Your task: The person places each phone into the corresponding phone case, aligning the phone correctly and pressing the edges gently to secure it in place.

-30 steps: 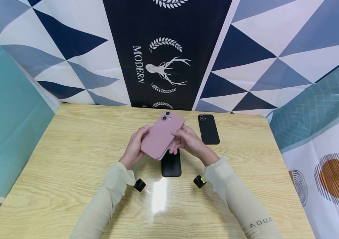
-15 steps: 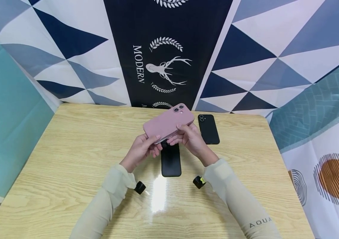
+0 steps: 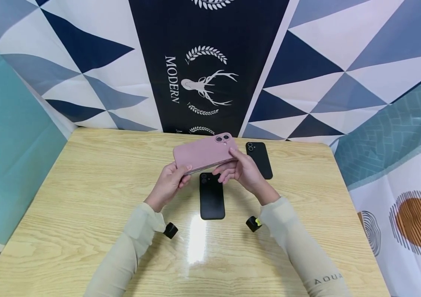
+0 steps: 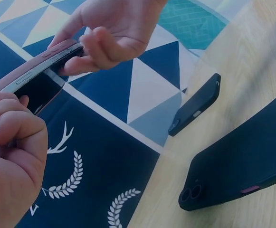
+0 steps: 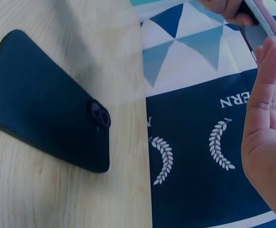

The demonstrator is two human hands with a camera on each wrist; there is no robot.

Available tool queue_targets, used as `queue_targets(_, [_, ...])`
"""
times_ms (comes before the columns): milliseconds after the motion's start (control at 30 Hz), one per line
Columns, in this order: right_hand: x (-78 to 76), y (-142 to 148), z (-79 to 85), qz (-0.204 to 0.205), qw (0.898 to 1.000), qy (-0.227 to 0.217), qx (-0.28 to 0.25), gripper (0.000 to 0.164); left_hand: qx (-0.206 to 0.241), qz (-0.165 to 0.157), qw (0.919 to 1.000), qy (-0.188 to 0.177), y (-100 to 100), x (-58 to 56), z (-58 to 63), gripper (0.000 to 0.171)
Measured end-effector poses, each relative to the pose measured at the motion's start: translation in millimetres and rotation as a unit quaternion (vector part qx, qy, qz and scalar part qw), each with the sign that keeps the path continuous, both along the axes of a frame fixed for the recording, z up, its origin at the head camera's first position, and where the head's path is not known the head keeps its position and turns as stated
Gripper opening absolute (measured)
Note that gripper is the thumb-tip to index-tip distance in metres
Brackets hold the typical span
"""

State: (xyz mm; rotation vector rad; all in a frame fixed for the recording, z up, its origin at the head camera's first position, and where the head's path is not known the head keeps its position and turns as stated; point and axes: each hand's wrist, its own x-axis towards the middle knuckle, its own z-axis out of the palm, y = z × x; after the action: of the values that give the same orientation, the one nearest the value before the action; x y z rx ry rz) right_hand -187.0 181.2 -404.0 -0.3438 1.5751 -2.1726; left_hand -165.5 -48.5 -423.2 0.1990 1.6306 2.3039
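Note:
A phone in a pink case [image 3: 203, 154] is held above the table, its back with two camera lenses facing up. My left hand [image 3: 166, 183] pinches its lower left end, thumb on the case and fingers beneath. At the camera end, my right hand [image 3: 245, 175] grips it with the thumb on the near edge and fingers loosely curled below. In the left wrist view the phone's silver edge and dark screen [image 4: 40, 92] show under the pink rim. Below the hands lies a black phone [image 3: 212, 200], camera side up. Another black phone [image 3: 259, 161] lies behind my right hand.
The wooden table [image 3: 95, 198] ends at the back against a patterned cloth [image 3: 121, 62] with a deer print. Small black wrist cameras [image 3: 171, 230] hang below both cuffs. Cloth panels [image 3: 10, 136] stand along the sides.
The pink-cased phone has turned from steeply slanted to nearly sideways, its camera end moving right. My left hand shifted its hold to the lower edge. The nearer black phone's camera now shows.

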Motion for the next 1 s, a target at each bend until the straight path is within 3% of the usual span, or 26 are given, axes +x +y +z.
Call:
queue_targets(133, [2.1, 3.5, -0.5, -0.015, 0.999, 0.015, 0.026, 0.047, 0.001, 0.008, 1.0, 0.0, -0.9, -0.5, 1.7, 0.01])
queue_targets(333, [2.6, 2.2, -2.9, -0.073, 0.994, 0.055, 0.059, 0.048, -0.006, 0.033, 0.9994, -0.003, -0.8, -2.8, 6.7, 0.014])
queue_targets(633, [2.8, 0.4, -5.6, -0.084, 0.988, 0.076, 0.1, 0.043, -0.043, 0.06, 0.9971, -0.016, 0.4, -10.3, 13.4, 0.015])
queue_targets(800, [2.8, 0.0, -7.0, -0.091, 0.986, 0.064, 0.122, 0.042, -0.054, 0.061, 0.9967, -0.005, 0.4, -11.4, 12.1, 0.015])
queue_targets(1000, [1.1, -0.1, -7.1, -0.098, 0.986, 0.012, 0.132, 0.047, -0.049, 0.064, 0.9967, -0.008, 0.5, -10.7, 7.9, 0.014])
